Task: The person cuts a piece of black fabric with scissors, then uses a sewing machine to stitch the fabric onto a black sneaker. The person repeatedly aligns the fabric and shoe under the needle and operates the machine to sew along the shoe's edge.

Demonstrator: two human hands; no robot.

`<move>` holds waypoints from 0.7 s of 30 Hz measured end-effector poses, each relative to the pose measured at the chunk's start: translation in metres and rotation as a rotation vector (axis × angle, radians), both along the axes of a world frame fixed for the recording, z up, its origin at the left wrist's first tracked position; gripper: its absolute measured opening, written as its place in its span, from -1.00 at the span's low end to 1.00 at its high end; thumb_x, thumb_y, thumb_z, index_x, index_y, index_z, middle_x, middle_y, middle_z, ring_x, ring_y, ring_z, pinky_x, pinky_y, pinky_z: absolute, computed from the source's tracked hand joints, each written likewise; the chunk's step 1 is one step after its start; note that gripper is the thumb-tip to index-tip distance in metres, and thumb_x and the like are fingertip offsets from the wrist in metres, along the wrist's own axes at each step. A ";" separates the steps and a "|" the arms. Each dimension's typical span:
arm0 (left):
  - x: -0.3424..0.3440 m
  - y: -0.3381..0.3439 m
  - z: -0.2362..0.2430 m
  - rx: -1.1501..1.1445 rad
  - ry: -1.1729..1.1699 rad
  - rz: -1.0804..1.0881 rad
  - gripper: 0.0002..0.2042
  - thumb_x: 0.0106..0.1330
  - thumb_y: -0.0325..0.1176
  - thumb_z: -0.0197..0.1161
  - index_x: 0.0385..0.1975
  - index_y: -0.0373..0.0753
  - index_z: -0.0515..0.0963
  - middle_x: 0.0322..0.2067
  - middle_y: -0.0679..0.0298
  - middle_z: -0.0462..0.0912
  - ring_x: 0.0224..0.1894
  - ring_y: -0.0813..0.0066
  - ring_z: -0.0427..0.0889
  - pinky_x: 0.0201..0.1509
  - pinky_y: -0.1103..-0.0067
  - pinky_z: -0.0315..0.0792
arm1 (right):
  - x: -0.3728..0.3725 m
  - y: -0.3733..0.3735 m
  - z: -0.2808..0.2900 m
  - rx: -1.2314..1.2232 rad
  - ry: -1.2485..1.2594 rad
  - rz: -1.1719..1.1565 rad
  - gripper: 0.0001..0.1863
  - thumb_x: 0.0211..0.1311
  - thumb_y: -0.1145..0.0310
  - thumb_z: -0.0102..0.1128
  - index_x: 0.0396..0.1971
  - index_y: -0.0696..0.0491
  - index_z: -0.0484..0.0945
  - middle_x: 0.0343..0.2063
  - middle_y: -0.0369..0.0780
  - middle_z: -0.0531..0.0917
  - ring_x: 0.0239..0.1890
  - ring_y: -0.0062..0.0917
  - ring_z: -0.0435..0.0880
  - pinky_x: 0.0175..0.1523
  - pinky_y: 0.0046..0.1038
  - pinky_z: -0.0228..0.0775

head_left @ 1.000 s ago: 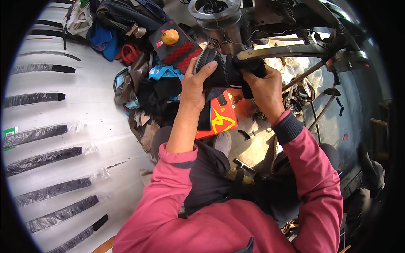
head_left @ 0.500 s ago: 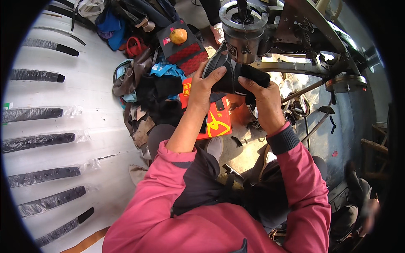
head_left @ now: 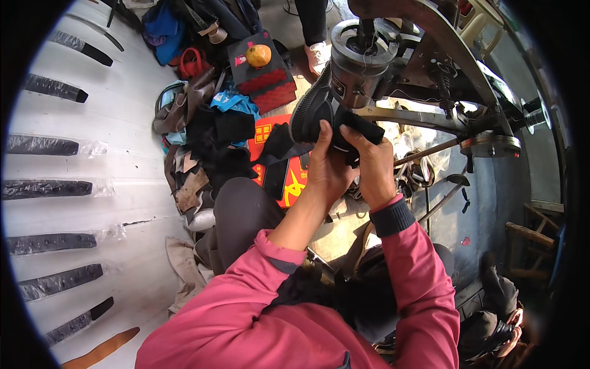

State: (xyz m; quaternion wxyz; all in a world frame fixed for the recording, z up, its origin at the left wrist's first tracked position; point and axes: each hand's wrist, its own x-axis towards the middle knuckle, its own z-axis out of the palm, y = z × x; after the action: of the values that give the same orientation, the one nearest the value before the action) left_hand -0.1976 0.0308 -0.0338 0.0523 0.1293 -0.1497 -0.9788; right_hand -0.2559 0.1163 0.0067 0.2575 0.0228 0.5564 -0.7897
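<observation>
Both hands grip a black shoe (head_left: 307, 120) with a dark textured sole, held up against the cylindrical steel head of a machine (head_left: 356, 71). My left hand (head_left: 326, 169) is closed on the shoe from below, its thumb up on the shoe and its fingers partly hidden behind my right hand. My right hand (head_left: 375, 160) is closed on the shoe's right part, thumb on top. Below lie a red box with yellow print (head_left: 295, 190), a dark phone-like slab (head_left: 274, 179) and black cloth scraps.
An orange fruit (head_left: 259, 56) sits on dark boxes (head_left: 270, 92), near bags and cloth (head_left: 190, 104). Wrapped black strips (head_left: 46, 190) line the white surface at left. Metal arms and rods (head_left: 430, 123) fill the right side, with a wooden stool (head_left: 528, 234). Another person's leg (head_left: 310, 24) stands at top.
My left hand has shifted lower and rightward on the shoe, closer to my right hand. The shoe's sole end is more upright. The view has shifted, and the machine sits farther right in it.
</observation>
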 end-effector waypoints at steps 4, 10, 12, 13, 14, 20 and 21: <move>-0.011 0.002 0.011 0.054 -0.168 0.157 -0.54 0.40 0.02 0.40 0.12 -0.15 0.61 0.04 0.29 0.73 0.16 0.34 0.65 0.34 0.32 0.45 | 0.001 -0.001 0.001 -0.034 -0.062 -0.047 -0.70 0.28 0.38 0.49 -0.05 0.18 0.75 -0.20 -0.31 0.78 -0.20 -0.63 0.70 -0.05 -0.56 0.52; -0.015 0.002 0.006 0.035 -0.152 0.165 -0.54 0.36 -0.07 0.43 0.14 -0.18 0.60 0.06 0.25 0.73 0.11 0.28 0.70 0.31 0.32 0.52 | 0.002 -0.001 -0.007 -0.017 -0.156 -0.211 -0.66 0.50 0.29 0.22 0.10 0.18 0.67 -0.02 -0.25 0.77 -0.01 -0.51 0.72 0.17 -0.44 0.51; -0.015 0.002 0.005 0.053 -0.131 0.156 -0.53 0.36 -0.08 0.42 0.16 -0.21 0.59 0.06 0.22 0.73 0.11 0.26 0.70 0.31 0.31 0.52 | 0.004 0.002 -0.011 0.004 -0.109 -0.205 -0.65 0.55 0.29 0.10 0.12 0.18 0.63 0.03 -0.23 0.74 0.04 -0.49 0.70 0.17 -0.44 0.51; -0.015 0.002 0.004 0.063 -0.106 0.153 -0.52 0.36 -0.08 0.42 0.16 -0.23 0.59 0.07 0.21 0.73 0.11 0.25 0.70 0.31 0.31 0.52 | 0.006 0.003 -0.012 0.010 -0.110 -0.221 -0.66 0.55 0.29 0.08 0.11 0.18 0.63 0.04 -0.23 0.73 0.04 -0.50 0.70 0.17 -0.45 0.51; -0.015 0.001 0.004 0.065 -0.117 0.138 -0.52 0.37 -0.08 0.41 0.17 -0.24 0.59 0.07 0.20 0.73 0.11 0.24 0.70 0.32 0.31 0.52 | 0.007 0.005 -0.014 -0.010 -0.094 -0.226 -0.66 0.55 0.29 0.06 0.11 0.17 0.64 0.04 -0.23 0.73 0.04 -0.50 0.70 0.17 -0.45 0.51; -0.015 -0.003 0.002 0.072 -0.100 0.079 -0.53 0.38 -0.08 0.37 0.15 -0.27 0.59 0.05 0.16 0.73 0.09 0.20 0.71 0.30 0.29 0.54 | 0.010 0.009 -0.031 0.019 -0.138 -0.318 -0.70 0.52 0.30 0.05 0.01 0.16 0.65 -0.08 -0.25 0.72 -0.03 -0.52 0.69 0.12 -0.46 0.52; -0.014 -0.004 0.002 0.069 -0.106 0.074 -0.53 0.38 -0.09 0.37 0.15 -0.27 0.60 0.04 0.15 0.73 0.08 0.20 0.71 0.29 0.29 0.55 | 0.009 0.010 -0.032 0.025 -0.129 -0.301 -0.71 0.51 0.30 0.06 0.00 0.16 0.65 -0.10 -0.25 0.72 -0.04 -0.52 0.69 0.11 -0.46 0.52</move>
State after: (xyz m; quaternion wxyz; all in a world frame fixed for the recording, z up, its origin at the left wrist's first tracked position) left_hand -0.2117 0.0267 -0.0314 0.0760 0.1882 -0.1134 -0.9726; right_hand -0.2467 0.1265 -0.0253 0.1711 0.1601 0.5389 -0.8091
